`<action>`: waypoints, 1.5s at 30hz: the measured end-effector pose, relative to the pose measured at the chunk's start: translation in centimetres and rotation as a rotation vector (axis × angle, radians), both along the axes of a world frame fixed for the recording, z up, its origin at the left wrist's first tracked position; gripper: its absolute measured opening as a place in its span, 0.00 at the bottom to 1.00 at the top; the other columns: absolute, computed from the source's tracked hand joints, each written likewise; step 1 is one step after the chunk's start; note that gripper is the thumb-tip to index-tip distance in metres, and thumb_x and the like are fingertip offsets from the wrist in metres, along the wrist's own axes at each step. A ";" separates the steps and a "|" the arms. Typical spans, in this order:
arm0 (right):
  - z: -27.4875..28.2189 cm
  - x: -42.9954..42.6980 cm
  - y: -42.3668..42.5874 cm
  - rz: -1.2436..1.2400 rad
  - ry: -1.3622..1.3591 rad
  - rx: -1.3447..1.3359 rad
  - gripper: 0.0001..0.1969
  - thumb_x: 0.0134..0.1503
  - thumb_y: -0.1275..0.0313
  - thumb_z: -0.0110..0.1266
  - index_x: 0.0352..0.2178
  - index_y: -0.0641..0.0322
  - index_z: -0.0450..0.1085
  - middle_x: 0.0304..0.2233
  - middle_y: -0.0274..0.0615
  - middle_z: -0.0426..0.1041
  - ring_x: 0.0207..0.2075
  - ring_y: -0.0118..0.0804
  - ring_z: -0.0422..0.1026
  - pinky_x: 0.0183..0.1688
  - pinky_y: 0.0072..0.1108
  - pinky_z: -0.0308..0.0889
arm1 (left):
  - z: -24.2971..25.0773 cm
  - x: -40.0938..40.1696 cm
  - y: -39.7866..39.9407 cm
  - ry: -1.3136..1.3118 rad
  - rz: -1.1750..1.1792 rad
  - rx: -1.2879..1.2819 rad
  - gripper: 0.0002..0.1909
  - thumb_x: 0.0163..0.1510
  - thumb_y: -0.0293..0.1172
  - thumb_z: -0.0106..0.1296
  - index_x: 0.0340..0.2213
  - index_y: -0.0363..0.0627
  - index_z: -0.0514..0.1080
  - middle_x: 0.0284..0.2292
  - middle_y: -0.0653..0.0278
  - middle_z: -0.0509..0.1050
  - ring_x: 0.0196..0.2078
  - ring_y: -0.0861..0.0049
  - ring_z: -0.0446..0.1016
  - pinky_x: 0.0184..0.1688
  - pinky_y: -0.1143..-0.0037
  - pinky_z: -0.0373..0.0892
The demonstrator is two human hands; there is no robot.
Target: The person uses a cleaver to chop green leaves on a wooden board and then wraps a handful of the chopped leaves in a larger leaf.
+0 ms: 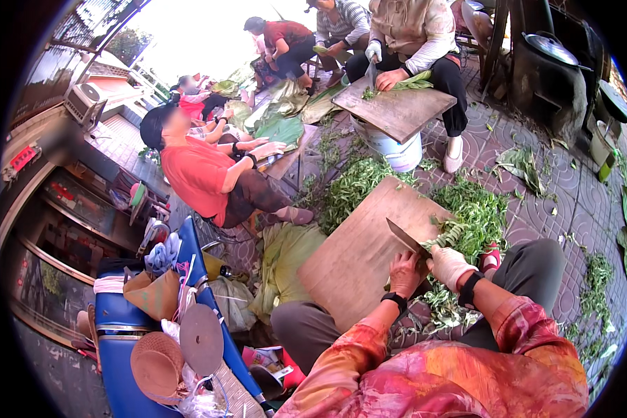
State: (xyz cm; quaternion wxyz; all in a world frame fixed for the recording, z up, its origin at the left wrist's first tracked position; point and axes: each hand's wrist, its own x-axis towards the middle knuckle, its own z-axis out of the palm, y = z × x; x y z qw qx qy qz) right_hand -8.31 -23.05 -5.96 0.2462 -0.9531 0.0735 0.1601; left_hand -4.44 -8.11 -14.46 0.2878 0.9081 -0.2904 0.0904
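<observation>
My right hand (449, 266), in a pale glove, grips the handle of a broad-bladed kitchen knife (405, 237). Its blade points up and to the left over a wooden cutting board (352, 235). Bare and bent-fingered, my left hand (405, 274) rests at the board's right edge, close beside the blade. A sliver of green shows by its fingers, but what lies under them is hidden. Cut green leaf strips (444, 235) stand against the blade's far side. A heap of shredded leaves (473, 209) lies past the board's right corner.
Across from me a person chops leaves on another board (397, 107) set over a white bucket (392, 149). To the left, a person in red handles a broad green leaf (279, 133). A blue seat (120, 360) bears a woven hat (157, 366). A stove (548, 89) stands back right.
</observation>
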 end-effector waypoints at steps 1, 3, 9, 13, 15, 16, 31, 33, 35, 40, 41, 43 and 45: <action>-0.1 0.1 0.1 0.002 0.003 0.001 0.17 0.57 0.63 0.46 0.38 0.69 0.66 0.33 0.58 0.75 0.38 0.55 0.74 0.43 0.37 0.69 | 0.2 -0.2 0.0 -0.001 0.013 0.012 0.13 0.42 0.27 0.53 0.34 0.50 0.74 0.32 0.62 0.72 0.39 0.61 0.68 0.39 0.66 0.66; -0.7 0.3 0.2 -0.026 -0.048 0.012 0.17 0.56 0.63 0.47 0.39 0.70 0.66 0.33 0.58 0.75 0.38 0.54 0.74 0.43 0.37 0.69 | 0.5 -0.7 0.1 -0.001 0.016 0.043 0.13 0.43 0.26 0.52 0.34 0.50 0.74 0.32 0.62 0.72 0.39 0.61 0.68 0.40 0.66 0.66; -3.2 0.6 -0.4 -0.169 -0.099 0.144 0.18 0.55 0.63 0.49 0.41 0.67 0.66 0.31 0.58 0.75 0.37 0.55 0.74 0.41 0.37 0.69 | -0.8 -1.4 1.9 -0.027 -0.001 0.020 0.13 0.43 0.23 0.51 0.34 0.49 0.74 0.33 0.61 0.72 0.39 0.61 0.69 0.40 0.66 0.66; -1.7 -0.8 -1.1 -0.145 -0.141 0.137 0.18 0.55 0.61 0.50 0.41 0.65 0.65 0.31 0.61 0.74 0.37 0.59 0.73 0.40 0.41 0.68 | -1.4 -0.8 1.3 -0.002 0.015 -0.033 0.13 0.43 0.22 0.52 0.33 0.49 0.74 0.32 0.59 0.72 0.38 0.58 0.70 0.40 0.65 0.68; -0.1 -0.9 -1.8 -0.162 -0.203 0.138 0.18 0.56 0.60 0.50 0.41 0.64 0.65 0.31 0.61 0.74 0.36 0.60 0.73 0.40 0.42 0.68 | -0.5 0.7 0.1 -0.003 0.022 -0.050 0.11 0.43 0.22 0.49 0.31 0.48 0.73 0.32 0.60 0.72 0.38 0.59 0.69 0.39 0.65 0.67; 0.4 -1.0 -2.0 -0.173 -0.273 0.159 0.18 0.56 0.60 0.50 0.41 0.64 0.65 0.30 0.61 0.74 0.36 0.61 0.73 0.39 0.42 0.68 | -0.2 1.2 -0.2 0.008 0.029 -0.108 0.10 0.44 0.22 0.48 0.31 0.47 0.73 0.31 0.57 0.72 0.37 0.57 0.70 0.38 0.65 0.68; -0.7 -1.8 -0.7 -0.028 -0.145 0.049 0.13 0.55 0.64 0.50 0.35 0.65 0.67 0.26 0.55 0.74 0.32 0.56 0.74 0.34 0.38 0.69 | -1.4 1.6 0.0 0.041 -0.001 -0.122 0.12 0.42 0.21 0.53 0.32 0.45 0.73 0.33 0.58 0.73 0.40 0.58 0.69 0.43 0.65 0.66; -1.2 -1.7 -0.4 -0.016 -0.148 0.025 0.13 0.55 0.64 0.50 0.34 0.65 0.67 0.25 0.54 0.74 0.31 0.55 0.75 0.33 0.38 0.70 | -1.4 1.6 0.1 0.028 0.006 -0.125 0.12 0.41 0.22 0.54 0.32 0.45 0.72 0.33 0.58 0.73 0.40 0.57 0.69 0.43 0.65 0.66; -1.5 -1.5 -0.1 -0.016 -0.183 0.005 0.12 0.54 0.64 0.50 0.33 0.64 0.68 0.25 0.54 0.74 0.30 0.55 0.75 0.32 0.38 0.70 | -1.4 1.7 0.3 0.031 0.000 -0.117 0.12 0.42 0.22 0.54 0.32 0.45 0.73 0.33 0.58 0.73 0.40 0.57 0.69 0.43 0.65 0.66; -1.6 0.0 0.8 0.001 -0.098 -0.029 0.12 0.55 0.66 0.48 0.34 0.65 0.69 0.27 0.53 0.76 0.32 0.52 0.76 0.33 0.37 0.71 | -1.6 2.0 0.5 0.033 -0.008 -0.082 0.12 0.43 0.23 0.52 0.33 0.45 0.74 0.35 0.59 0.73 0.40 0.58 0.68 0.43 0.65 0.67; -1.6 0.3 1.0 0.000 -0.098 -0.030 0.12 0.55 0.66 0.48 0.34 0.65 0.69 0.27 0.53 0.76 0.32 0.52 0.76 0.33 0.37 0.71 | -1.7 1.9 0.5 0.036 -0.007 -0.071 0.12 0.43 0.23 0.52 0.33 0.46 0.74 0.35 0.60 0.73 0.40 0.58 0.68 0.43 0.65 0.67; -1.6 1.0 1.0 0.010 -0.139 -0.006 0.12 0.54 0.66 0.49 0.34 0.64 0.69 0.28 0.53 0.76 0.33 0.51 0.76 0.34 0.36 0.71 | -1.3 1.6 0.5 0.001 -0.004 -0.032 0.12 0.43 0.24 0.52 0.34 0.46 0.75 0.35 0.60 0.73 0.41 0.59 0.68 0.42 0.64 0.66; -2.0 1.1 0.8 -0.036 -0.152 0.008 0.13 0.54 0.66 0.49 0.35 0.65 0.69 0.29 0.54 0.76 0.33 0.52 0.76 0.36 0.36 0.71 | -0.9 1.0 0.6 -0.034 -0.001 0.009 0.12 0.44 0.24 0.52 0.34 0.46 0.75 0.35 0.61 0.73 0.41 0.60 0.68 0.42 0.64 0.66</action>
